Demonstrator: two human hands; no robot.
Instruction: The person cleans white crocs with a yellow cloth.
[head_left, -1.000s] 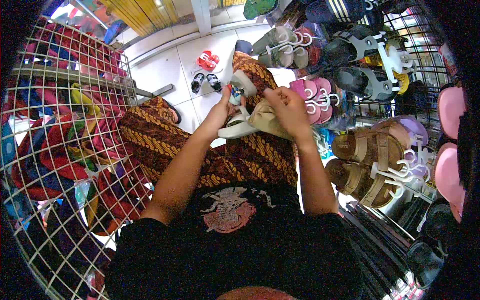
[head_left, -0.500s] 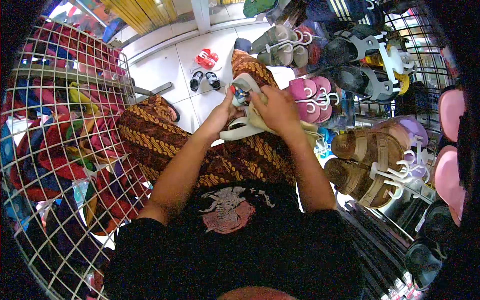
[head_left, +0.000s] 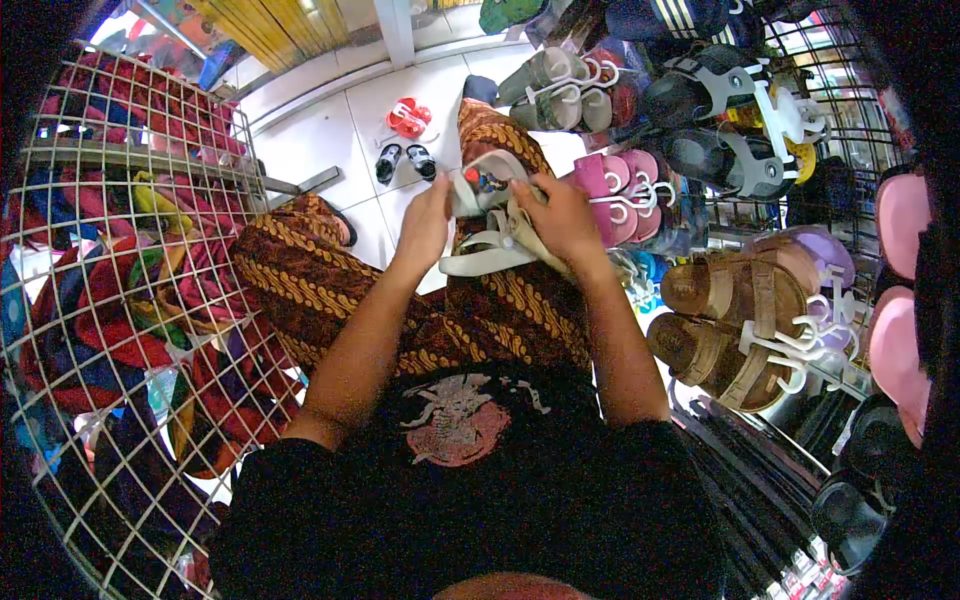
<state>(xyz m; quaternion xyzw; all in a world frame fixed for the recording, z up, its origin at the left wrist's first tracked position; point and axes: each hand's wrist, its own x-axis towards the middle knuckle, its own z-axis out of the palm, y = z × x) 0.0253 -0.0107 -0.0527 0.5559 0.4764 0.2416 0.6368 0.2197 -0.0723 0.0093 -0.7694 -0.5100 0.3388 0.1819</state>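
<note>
A pair of light grey sandals is held above my lap. My left hand [head_left: 428, 225] grips the left edge of the upper sandal [head_left: 505, 163], whose strap carries a red and blue decoration. The lower sandal [head_left: 490, 263] lies beneath it, close over my patterned trousers [head_left: 500, 315]. My right hand [head_left: 565, 220] is closed around a beige cloth [head_left: 528, 238], thumb and fingertips against the right side of the upper sandal. The fingers of my left hand are partly hidden behind the sandal.
A wire grid [head_left: 140, 260] with colourful items behind it stands at left. Small red sandals [head_left: 408, 118] and small black sandals [head_left: 405, 160] are on the tiled floor [head_left: 310, 135]. At right hang pink sandals [head_left: 625, 195], brown sandals [head_left: 725, 325] and black sandals [head_left: 705, 160].
My left hand has shifted left and down to the sandal's edge, uncovering more of the strap decoration. The upper sandal has turned slightly. My right hand still holds the cloth against it.
</note>
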